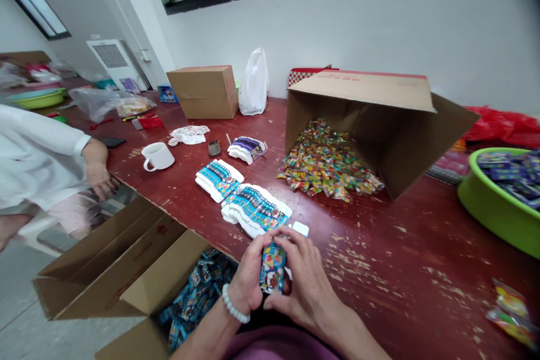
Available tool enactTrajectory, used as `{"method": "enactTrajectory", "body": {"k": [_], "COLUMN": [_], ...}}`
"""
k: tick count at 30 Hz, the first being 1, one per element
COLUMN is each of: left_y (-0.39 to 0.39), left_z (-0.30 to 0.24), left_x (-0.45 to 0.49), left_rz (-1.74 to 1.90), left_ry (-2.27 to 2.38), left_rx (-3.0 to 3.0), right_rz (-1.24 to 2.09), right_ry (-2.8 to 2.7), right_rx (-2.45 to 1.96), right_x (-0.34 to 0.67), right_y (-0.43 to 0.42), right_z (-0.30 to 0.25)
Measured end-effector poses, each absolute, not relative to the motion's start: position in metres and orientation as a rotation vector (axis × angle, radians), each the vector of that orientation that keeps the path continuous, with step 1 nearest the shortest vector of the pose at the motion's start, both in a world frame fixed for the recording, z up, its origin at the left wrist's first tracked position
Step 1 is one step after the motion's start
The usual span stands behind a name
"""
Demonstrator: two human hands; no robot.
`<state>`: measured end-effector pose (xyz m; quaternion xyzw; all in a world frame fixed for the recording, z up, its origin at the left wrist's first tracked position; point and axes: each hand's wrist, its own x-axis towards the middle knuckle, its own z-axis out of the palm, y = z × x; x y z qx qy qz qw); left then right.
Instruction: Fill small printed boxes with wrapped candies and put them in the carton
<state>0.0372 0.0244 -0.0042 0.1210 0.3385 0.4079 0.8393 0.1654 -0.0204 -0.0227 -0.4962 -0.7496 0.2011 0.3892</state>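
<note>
Both my hands hold one small colourful packet (273, 268) upright at the near edge of the dark red table (379, 247). My left hand (248, 278), with a white bead bracelet on its wrist, is closed round the packet's left side. My right hand (306, 278) is closed round its right side. Just beyond my fingers lie fanned stacks of blue-and-white packets (255, 208) and another stack (217, 177). A tipped cardboard box (379, 118) spills a heap of small bright sweets (327, 166) onto the table.
An open carton (126, 275) with blue packets stands at my lower left. Another person in white sits at the left, hand (101, 177) on the table edge. A white mug (157, 156), a phone (214, 148), a closed box (205, 91), a white bag (254, 83) and a green basin (493, 202) are around.
</note>
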Motion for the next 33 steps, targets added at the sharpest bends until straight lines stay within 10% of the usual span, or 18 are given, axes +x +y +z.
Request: {"method": "enactTrajectory", "body": {"k": [14, 21, 33], "left_y": [0.000, 0.006, 0.004], "left_z": [-0.019, -0.044, -0.041], "left_x": [-0.027, -0.133, 0.021], "left_rz": [0.926, 0.933, 0.633], "left_ry": [1.146, 1.890, 1.412], "left_rx": [0.600, 1.201, 1.868], "right_rz": [0.669, 0.383, 0.577], "right_ry": [-2.085, -2.011, -2.000], "right_rx": [-1.203, -1.857, -1.838], "right_x": [0.140, 0.216, 0.222], "right_y": [-0.016, 0.024, 0.017], "right_z": [-0.039, -0.058, -0.057]}}
